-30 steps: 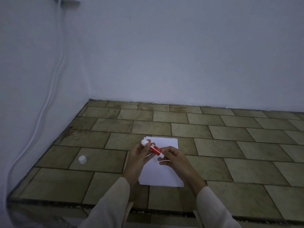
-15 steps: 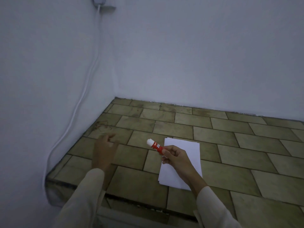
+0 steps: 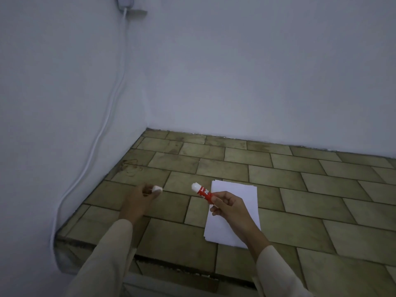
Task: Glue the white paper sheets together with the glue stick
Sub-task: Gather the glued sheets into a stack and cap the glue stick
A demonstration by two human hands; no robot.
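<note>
Near the frame's centre, the right hand (image 3: 230,207) pinched the red plastic glue stick (image 3: 203,193) by its base, long axis slanting with the white tip toward the upper left, over the stacked white paper sheets (image 3: 235,202) on the tiled tabletop (image 3: 300,189). The left hand (image 3: 139,199), at left of centre, had its fingers closed around the small white cap (image 3: 157,189).

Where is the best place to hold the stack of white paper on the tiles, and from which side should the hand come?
Probably the near left corner of the paper stack, coming from the left with the left hand once it puts down the white cap. That edge lies uncovered on the tiled surface; the right hand holds the glue stick above the paper.
</note>
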